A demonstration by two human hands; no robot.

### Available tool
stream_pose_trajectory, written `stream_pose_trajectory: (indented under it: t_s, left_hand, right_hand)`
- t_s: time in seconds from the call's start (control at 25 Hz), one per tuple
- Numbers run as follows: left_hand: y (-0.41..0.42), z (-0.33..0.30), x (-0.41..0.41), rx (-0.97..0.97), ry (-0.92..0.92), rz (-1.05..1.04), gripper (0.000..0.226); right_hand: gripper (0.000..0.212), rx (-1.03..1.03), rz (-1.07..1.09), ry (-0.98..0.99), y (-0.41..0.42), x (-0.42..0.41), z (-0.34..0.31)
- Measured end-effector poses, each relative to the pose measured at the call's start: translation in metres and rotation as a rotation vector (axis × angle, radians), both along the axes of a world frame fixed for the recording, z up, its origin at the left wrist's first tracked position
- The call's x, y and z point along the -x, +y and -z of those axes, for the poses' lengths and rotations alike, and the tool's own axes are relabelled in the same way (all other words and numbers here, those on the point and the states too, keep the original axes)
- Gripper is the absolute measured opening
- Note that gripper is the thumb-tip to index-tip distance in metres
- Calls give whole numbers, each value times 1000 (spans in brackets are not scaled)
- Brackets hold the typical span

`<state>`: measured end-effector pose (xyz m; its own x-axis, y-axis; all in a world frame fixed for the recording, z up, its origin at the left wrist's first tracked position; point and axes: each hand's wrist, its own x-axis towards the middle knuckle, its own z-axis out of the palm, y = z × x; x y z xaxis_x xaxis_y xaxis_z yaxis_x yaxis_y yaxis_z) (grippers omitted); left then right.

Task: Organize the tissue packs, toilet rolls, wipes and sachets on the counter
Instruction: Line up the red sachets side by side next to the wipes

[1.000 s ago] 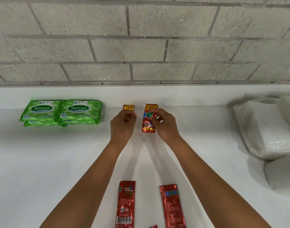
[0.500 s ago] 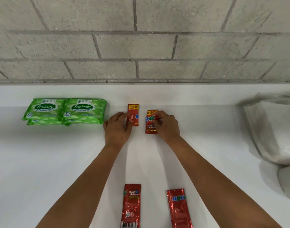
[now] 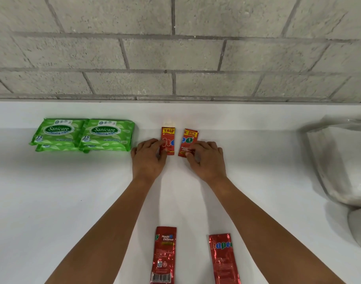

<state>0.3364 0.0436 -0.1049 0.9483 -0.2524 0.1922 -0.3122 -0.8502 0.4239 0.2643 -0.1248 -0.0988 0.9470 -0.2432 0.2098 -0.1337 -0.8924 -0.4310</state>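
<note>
Two small red sachets lie upright side by side near the back of the white counter [image 3: 52, 201]. My left hand [image 3: 148, 160] pinches the lower left edge of the left sachet [image 3: 169, 138] between thumb and fingers. My right hand [image 3: 207, 159] pinches the lower right corner of the right sachet [image 3: 188, 140], which tilts slightly. Two longer red sachets [image 3: 164, 255] [image 3: 223, 259] lie flat near the front edge between my forearms. Green wipes packs [image 3: 57, 132] [image 3: 106, 133] sit side by side at the back left, stacked on others beneath.
A clear-wrapped white tissue pack [image 3: 343, 165] lies at the right edge, with a white toilet roll [image 3: 360, 228] partly in view below it. A grey block wall [image 3: 175, 58] rises behind the counter's raised back ledge.
Both hands have lowered their sachets onto the counter and slid down them, so more of each sachet shows. The view has shifted slightly.
</note>
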Motion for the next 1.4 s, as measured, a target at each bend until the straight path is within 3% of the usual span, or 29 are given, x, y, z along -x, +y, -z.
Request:
stream_pose_trajectory:
  t_s: [0.32,0.72,1.4]
  left_hand:
    - [-1,1,0,10,-14,4,34]
    - [-1,0,1,8,-14,8,36]
    - [-1,0,1,-12,-4,1,40]
  right_hand:
    - [35,101,-117,75,0,-2,-2]
    - [43,63,-135,63,0,0,-1]
    - [39,87,-181,106,-1,0,-2]
